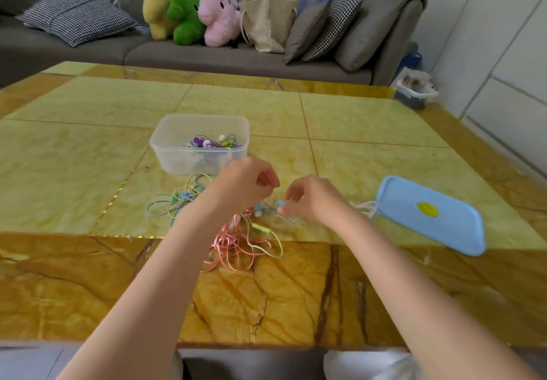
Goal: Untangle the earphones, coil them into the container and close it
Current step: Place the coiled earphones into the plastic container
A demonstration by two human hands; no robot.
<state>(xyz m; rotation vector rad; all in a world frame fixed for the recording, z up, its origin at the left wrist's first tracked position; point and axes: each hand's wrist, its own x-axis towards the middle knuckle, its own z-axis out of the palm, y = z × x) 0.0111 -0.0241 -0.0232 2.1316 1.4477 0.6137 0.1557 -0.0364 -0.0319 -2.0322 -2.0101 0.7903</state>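
The left hand (248, 183) and right hand (310, 199) are raised close together over the table (370, 155), a small gap between them. The left hand's fingers are curled and appear to pinch a thin cord; the right hand's fingertips pinch a pale blue earphone part. Directly beneath and toward the person lies the pink earphone tangle (233, 243), with a green-yellow cord (263, 231) looped through it. Just left of the left hand sits a second loose tangle of green and blue cords (174, 202).

Beyond the left hand stands the clear container (201, 143), open, holding a small bundle of purple and green earphones already placed inside. Well to the right of the right hand lies the blue lid (432, 217), flat on the table and off the container.

By my reading the work is partly done: one lot is stowed, while several cords remain knotted outside, and closing is still ahead.
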